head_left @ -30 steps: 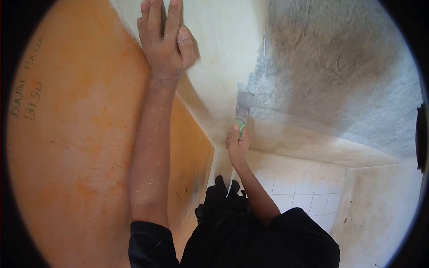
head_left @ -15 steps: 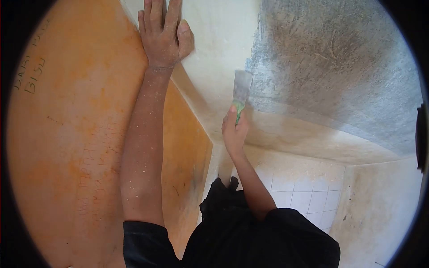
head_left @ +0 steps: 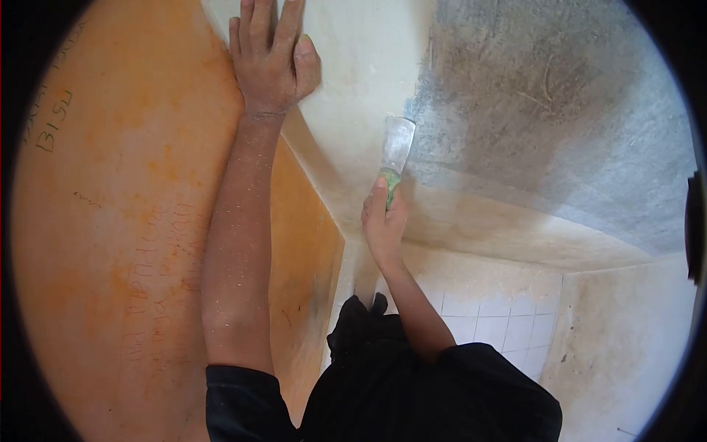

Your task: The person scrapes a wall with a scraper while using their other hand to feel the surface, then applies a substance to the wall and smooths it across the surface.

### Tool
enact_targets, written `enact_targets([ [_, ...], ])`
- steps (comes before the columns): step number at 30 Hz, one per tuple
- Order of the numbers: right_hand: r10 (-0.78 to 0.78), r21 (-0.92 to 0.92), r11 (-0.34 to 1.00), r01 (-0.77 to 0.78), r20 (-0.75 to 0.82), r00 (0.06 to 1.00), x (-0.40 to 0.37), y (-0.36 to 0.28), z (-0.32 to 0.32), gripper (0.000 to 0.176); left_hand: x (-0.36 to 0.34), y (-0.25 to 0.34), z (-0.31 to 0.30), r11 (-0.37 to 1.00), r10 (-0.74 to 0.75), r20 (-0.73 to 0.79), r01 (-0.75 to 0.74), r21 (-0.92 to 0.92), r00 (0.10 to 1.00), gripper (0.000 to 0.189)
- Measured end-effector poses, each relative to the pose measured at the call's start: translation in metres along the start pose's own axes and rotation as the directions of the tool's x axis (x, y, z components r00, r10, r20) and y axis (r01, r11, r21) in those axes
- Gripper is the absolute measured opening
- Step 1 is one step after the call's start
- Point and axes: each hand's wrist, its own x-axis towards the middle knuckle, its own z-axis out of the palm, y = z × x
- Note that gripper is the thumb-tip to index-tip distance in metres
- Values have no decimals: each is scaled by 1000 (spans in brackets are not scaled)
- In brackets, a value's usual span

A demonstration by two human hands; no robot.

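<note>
My left hand lies with fingers apart against the pale wall, beside its edge with the orange surface. It holds nothing. Lower and to the right, my right hand is wrapped round the green handle of a scraper. The scraper's wide metal blade points up and lies at the border between the cream paint and the bare grey patch. Pale specks dot my left forearm.
An orange wall with handwriting fills the left side. White tiles show low at the centre right, beside a stained pale wall. A dark object stands at the right edge.
The scraper blade has tilted slightly and now looks brighter. My right hand has shifted a little down and left with it. My left hand stays on the wall.
</note>
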Motion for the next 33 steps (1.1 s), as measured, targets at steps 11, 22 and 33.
enact_targets([
  [11,-56,23,998,55,44,997,8,6,-2,21,3,-1,-2,1000,27,-40,-28,-3,999,51],
  [22,-127,-54,991,124,-49,991,5,14,5,19,6,-3,7,988,91,-218,-116,-105,972,49],
  [33,-194,-140,972,189,-27,981,17,12,4,21,8,-8,5,983,109,-229,-139,-120,967,50],
])
